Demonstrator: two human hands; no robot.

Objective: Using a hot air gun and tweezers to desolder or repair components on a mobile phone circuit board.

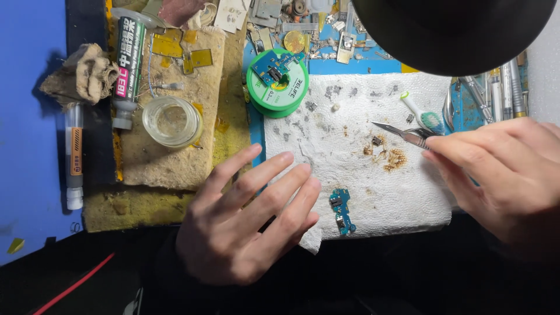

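At your ten o'clock a small glass jar (pixel 172 121) sits on a stained tan mat (pixel 175 157), with a labelled tube (pixel 128 64) just beside it. At twelve o'clock you see a green solder spool (pixel 280 87). A toothbrush (pixel 423 114) lies at your two o'clock.

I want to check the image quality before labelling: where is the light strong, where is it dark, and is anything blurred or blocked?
Head view: bright, even light on the paper towel; a dark round lamp shade blocks the top right corner; the bottom edge falls into deep shadow. The left hand and right hand, holding tweezers, look slightly soft; the small blue circuit board stays sharp.
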